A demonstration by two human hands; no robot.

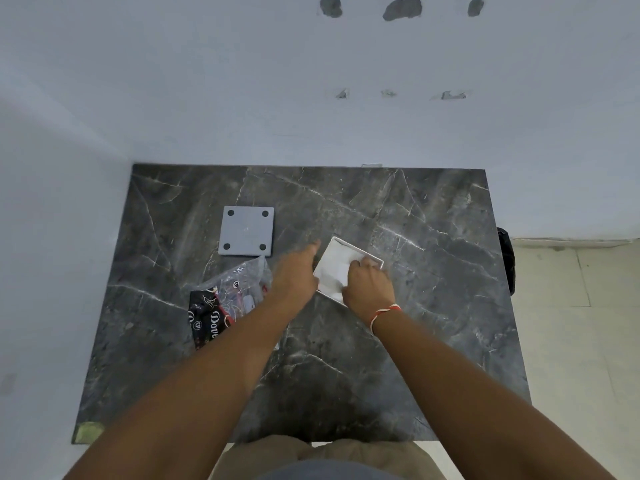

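Where hands met: white square plastic tray [336, 266].
Left hand [297, 271]: gripped its left edge.
Right hand [369, 285]: fingers curled over right edge.

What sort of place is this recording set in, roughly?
Probably a room under fit-out: white wall with grey patched holes, dark marble-look tabletop pushed into the corner, a grey four-hole plate and white square plate on it.
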